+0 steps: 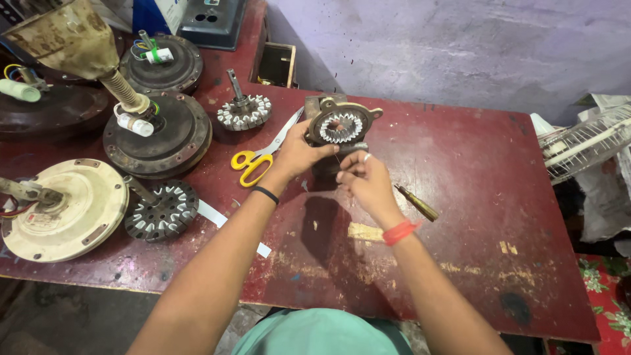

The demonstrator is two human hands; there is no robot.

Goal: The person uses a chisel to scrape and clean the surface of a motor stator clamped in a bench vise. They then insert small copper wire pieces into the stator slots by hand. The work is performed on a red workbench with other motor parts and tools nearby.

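We see the left hand (297, 152) with its grip closed on the edge of a round motor stator (341, 126), holding it tilted up above the red table (473, 197); the stator has a metal frame with lugs and a ring of pale winding teeth around a dark centre. The right hand (365, 179) sits just below it, fingertips pinched narrow on something too small to make out, perhaps a wire. A boxy metal part behind the stator is mostly hidden. A brass-coloured tool (417, 203) lies just beside the right wrist, half covered by it. Yellow-handled scissors (263, 154) rest near the left hand. Farther left stand a toothed stator on a shaft (244, 110), dark rusty fan motor housings (158, 135) and a cream one (66, 210), cut off at the frame edge
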